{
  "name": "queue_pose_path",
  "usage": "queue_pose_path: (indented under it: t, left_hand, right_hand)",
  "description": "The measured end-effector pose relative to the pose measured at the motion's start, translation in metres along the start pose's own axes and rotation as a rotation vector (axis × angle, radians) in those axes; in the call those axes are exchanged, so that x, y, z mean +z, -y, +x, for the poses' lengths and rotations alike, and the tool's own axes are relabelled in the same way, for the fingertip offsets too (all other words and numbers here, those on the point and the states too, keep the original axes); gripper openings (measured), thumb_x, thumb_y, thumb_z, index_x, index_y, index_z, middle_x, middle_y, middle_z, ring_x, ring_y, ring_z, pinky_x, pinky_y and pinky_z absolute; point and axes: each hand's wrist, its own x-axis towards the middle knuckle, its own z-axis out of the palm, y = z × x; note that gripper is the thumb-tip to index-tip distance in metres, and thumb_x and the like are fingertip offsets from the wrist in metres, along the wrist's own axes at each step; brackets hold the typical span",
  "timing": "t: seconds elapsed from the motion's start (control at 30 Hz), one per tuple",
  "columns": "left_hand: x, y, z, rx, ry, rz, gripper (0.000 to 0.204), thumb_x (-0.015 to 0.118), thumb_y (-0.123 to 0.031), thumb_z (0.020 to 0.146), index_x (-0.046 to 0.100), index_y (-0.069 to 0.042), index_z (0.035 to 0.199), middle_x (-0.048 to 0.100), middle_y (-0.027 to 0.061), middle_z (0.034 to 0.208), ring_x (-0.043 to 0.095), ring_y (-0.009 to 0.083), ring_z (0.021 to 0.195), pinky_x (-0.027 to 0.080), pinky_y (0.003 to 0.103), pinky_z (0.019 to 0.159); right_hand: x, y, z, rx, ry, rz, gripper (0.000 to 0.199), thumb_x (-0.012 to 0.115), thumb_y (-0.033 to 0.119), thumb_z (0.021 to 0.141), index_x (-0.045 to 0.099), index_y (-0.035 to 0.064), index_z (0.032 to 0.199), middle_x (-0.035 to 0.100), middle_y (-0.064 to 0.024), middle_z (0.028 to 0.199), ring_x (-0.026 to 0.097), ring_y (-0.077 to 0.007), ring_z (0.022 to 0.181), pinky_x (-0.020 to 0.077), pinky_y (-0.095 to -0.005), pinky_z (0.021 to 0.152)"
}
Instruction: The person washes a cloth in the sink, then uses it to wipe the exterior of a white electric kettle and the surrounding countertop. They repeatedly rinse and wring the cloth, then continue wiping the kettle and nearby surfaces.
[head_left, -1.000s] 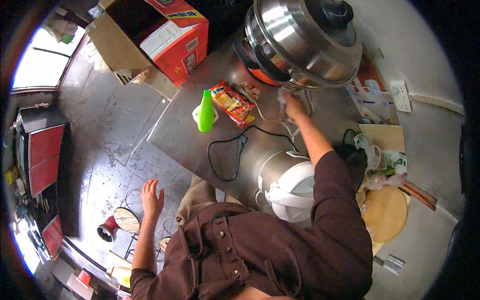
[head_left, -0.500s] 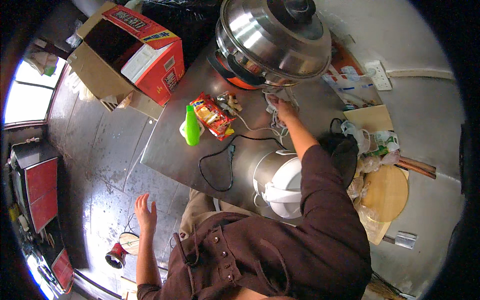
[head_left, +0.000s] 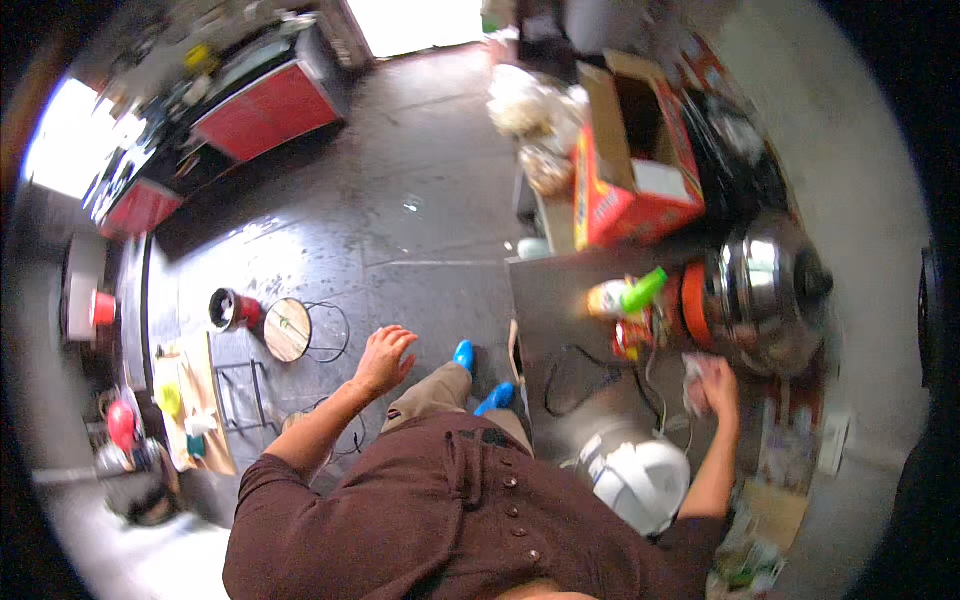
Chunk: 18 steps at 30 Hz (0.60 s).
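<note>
Right hand [head_left: 716, 385] rests on the steel counter [head_left: 560, 300], fingers closed on a pale crumpled cloth [head_left: 693, 378] that lies just beside the big steel pot [head_left: 765, 290] on its orange base. By the look of it, wiping the counter is the step in hand; the next stroke calls for steering round the black cable [head_left: 570, 375] and green-capped bottle [head_left: 625, 297] nearby. Left hand [head_left: 383, 357] hangs open and empty over the floor. Motion blur hides the grip's detail, and the white cooker [head_left: 640, 480] is partly covered by the sleeve
</note>
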Motion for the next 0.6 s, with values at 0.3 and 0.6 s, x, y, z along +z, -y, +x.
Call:
queue_pose_path:
  t: [0.3, 0.6]
  left_hand:
    - [-0.045, 0.020, 0.056, 0.146, -0.154, -0.394, 0.038, 0.070, -0.014, 0.080, 0.059, -0.007, 0.115, 0.058, 0.0095, 0.119, 0.051, 0.0306, 0.115, 0.042, 0.042, 0.096]
    - [-0.044, -0.005, 0.154, -0.348, 1.101, -1.689, 0.058, 0.056, -0.041, 0.091, 0.035, -0.022, 0.142, 0.048, 0.0099, 0.134, 0.051, 0.0293, 0.119, 0.046, 0.051, 0.093]
  right_hand:
    - [-0.050, 0.262, -0.073, -0.355, 0.069, 0.838, 0.038, 0.056, 0.011, 0.082, 0.054, 0.0004, 0.119, 0.057, -0.0082, 0.113, 0.053, -0.0176, 0.105, 0.0391, -0.0323, 0.096]
    - [0.154, 0.460, -0.100, -0.316, -0.288, 0.817, 0.054, 0.068, 0.028, 0.085, 0.047, 0.0111, 0.131, 0.052, -0.0147, 0.118, 0.057, -0.0291, 0.103, 0.0461, -0.0398, 0.090]
